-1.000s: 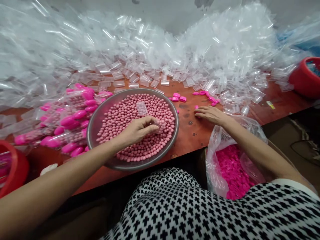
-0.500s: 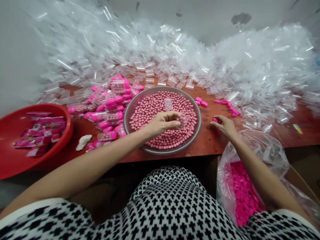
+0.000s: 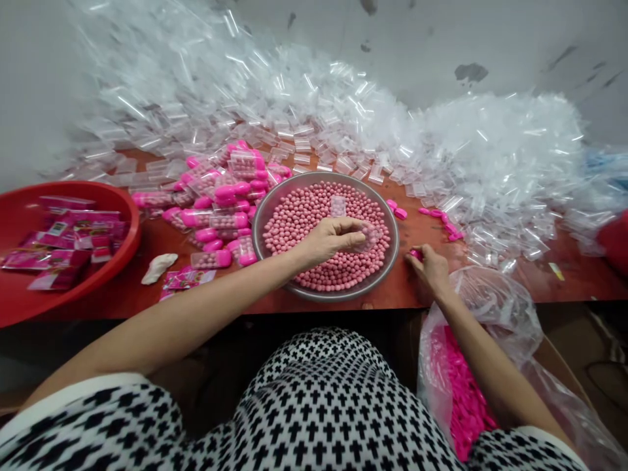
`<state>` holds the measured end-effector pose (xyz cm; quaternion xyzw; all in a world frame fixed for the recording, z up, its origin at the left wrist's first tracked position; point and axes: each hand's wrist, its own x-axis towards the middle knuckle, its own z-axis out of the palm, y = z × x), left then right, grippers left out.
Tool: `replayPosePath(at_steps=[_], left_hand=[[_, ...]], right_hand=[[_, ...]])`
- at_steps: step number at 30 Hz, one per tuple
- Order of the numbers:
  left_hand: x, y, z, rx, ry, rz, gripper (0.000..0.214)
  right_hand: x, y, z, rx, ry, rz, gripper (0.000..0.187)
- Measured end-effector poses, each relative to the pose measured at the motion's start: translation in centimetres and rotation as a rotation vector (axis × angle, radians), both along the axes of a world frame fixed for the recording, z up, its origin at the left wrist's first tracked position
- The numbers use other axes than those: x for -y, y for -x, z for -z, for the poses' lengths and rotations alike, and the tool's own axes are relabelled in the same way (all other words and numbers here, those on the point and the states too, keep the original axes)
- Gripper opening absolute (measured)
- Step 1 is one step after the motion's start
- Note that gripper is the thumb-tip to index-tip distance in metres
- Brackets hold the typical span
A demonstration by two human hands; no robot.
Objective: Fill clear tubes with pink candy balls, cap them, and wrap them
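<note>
- The left hand (image 3: 330,239), fingers curled together, pinched a small clear plastic case (image 3: 370,234) above the pale pink candy beads (image 3: 304,222), toward three o'clock inside the round metal pan (image 3: 257,222).
- The right hand (image 3: 432,269), outside the pan at four o'clock on the red-brown table (image 3: 540,281), pinched a bright pink plastic cap (image 3: 415,254) at its fingertips.
- Pink-capped filled cases (image 3: 220,203) lay heaped at the pan's nine to ten o'clock.
</note>
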<state>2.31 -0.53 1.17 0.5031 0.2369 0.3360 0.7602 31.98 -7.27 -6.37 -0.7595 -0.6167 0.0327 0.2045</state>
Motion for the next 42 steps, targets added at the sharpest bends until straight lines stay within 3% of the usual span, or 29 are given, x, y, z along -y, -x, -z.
replayPosePath(at_steps=[2, 5, 8, 10, 13, 15, 18, 22, 28, 33, 38, 42], left_hand=[[0.1, 0.0, 0.0, 0.02, 0.025, 0.013, 0.043], [0.3, 0.0, -0.2, 0.048, 0.035, 0.011, 0.043], [0.5, -0.2, -0.4, 0.062, 0.021, 0.04, 0.04], [0.6, -0.2, -0.5, 0.058, 0.018, 0.051, 0.04], [0.4, 0.0, -0.4, 0.06, 0.055, 0.016, 0.041], [0.3, 0.3, -0.3, 0.07, 0.084, -0.027, 0.041], [0.3, 0.6, -0.2, 0.073, 0.054, -0.001, 0.035], [0.5, 0.5, -0.5, 0.002, -0.141, 0.052, 0.027], [0.4, 0.7, -0.5, -0.069, -0.37, -0.028, 0.021], [0.5, 0.9, -0.1, -0.095, -0.417, -0.128, 0.019], [0.7, 1.0, -0.2, -0.166, -0.541, -0.208, 0.015], [0.7, 1.4, -0.4, -0.204, -0.711, -0.284, 0.016]], right_hand=[[-0.4, 1.0, -1.3, -0.33, -0.061, 0.047, 0.03], [-1.0, 3.4, -4.5, -0.702, -0.13, -0.014, 0.038], [-1.7, 6.5, -7.9, -0.748, -0.141, -0.141, 0.037], [-2.2, 8.5, -9.7, -0.809, -0.048, -0.233, 0.036], [-2.4, 10.7, -11.0, -1.016, 0.158, -0.304, 0.034], [-2.4, 11.2, -11.2, -1.088, 0.189, -0.314, 0.039], [-2.3, 10.8, -11.2, -0.988, -0.009, -0.381, 0.042], [-2.4, 10.4, -11.6, -0.904, -0.214, -0.532, 0.045], [-2.5, 12.1, -11.0, -0.58, -0.335, -0.718, 0.023], [-1.9, 12.3, -9.7, -0.411, -0.346, -0.731, 0.037], [-1.1, 12.0, -10.5, -0.289, -0.378, -0.728, 0.041], [-1.0, 11.9, -10.5, -0.321, -0.419, -0.706, 0.039]])
